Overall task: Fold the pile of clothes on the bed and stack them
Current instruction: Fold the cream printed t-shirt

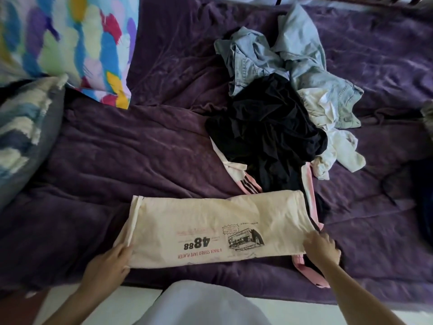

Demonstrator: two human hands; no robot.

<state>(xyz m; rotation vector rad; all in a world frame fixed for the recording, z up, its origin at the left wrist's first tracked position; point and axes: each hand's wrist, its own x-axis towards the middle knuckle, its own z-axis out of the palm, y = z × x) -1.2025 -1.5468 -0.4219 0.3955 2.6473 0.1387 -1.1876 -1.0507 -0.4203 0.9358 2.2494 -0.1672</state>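
Rumpled purple blanket [140, 148], multicoloured pillow [70, 43] upper left, blue-and-white striped cushion [23, 127] beside it, pale floor [136, 301] below

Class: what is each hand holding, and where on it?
The left hand grips the cream shirt at its left end; the right hand holds its right end.

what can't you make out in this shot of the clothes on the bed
Head view:
- Pink striped garment: mostly buried under the black garment and cream t-shirt.
- T-shirt's small red print: too small to read.
- Dark object at right edge: cut off by the frame.
- Left hand: fingertips under the t-shirt.
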